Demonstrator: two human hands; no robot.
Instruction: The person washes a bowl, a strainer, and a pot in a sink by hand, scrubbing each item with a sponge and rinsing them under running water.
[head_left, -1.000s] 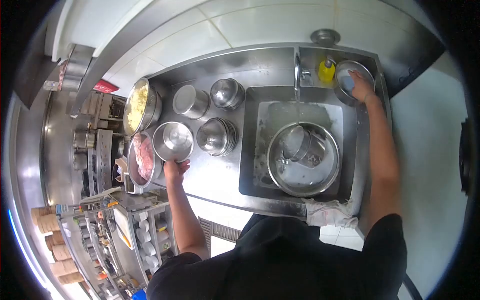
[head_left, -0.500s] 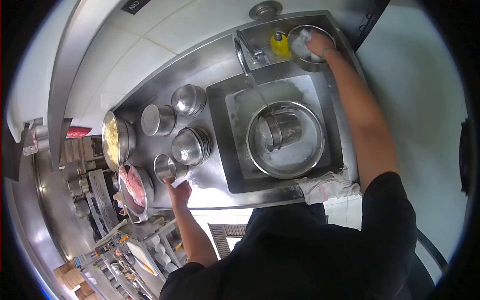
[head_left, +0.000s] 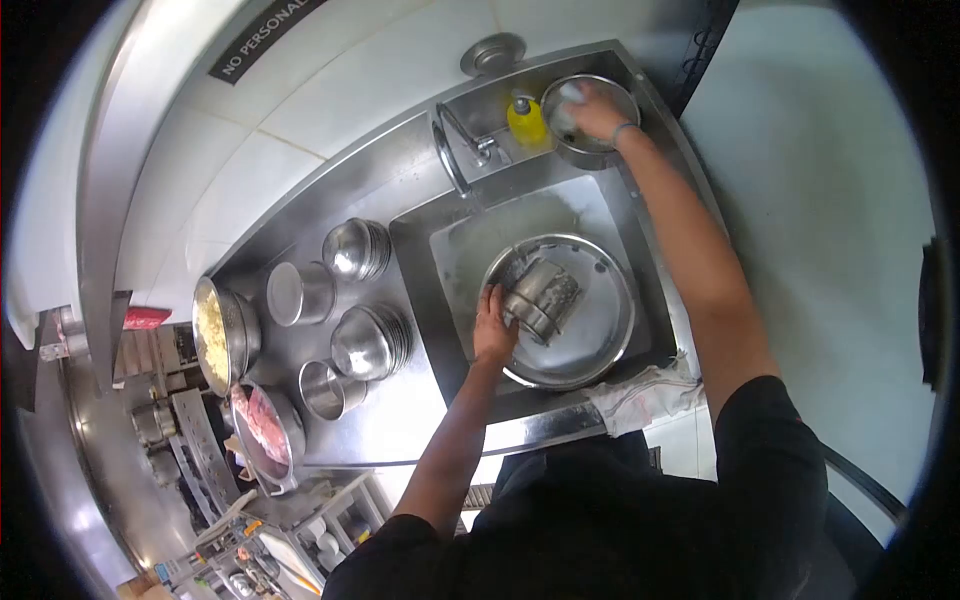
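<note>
My left hand (head_left: 493, 325) reaches into the sink (head_left: 455, 245) and grips a steel pot (head_left: 540, 295) that lies tilted inside a big steel basin (head_left: 600, 340). Water runs from the tap (head_left: 455, 160) toward the basin. My right hand (head_left: 598, 112) is inside a small steel bowl (head_left: 560, 140) at the sink's back corner, pressed on something pale that I cannot make out. A yellow soap bottle (head_left: 524, 122) stands right beside that bowl.
On the counter left of the sink stand stacked steel bowls (head_left: 370, 340), another stack (head_left: 355, 248), a lidded tin (head_left: 297, 292), a small pot (head_left: 325, 388), a pan of yellow food (head_left: 215, 335) and a bowl of raw meat (head_left: 262, 420). A cloth (head_left: 640, 395) hangs over the front edge.
My left hand has left the small pot on the counter and moved right into the sink, onto the pot in the basin. My right hand stays in the corner bowl. The view has swung.
</note>
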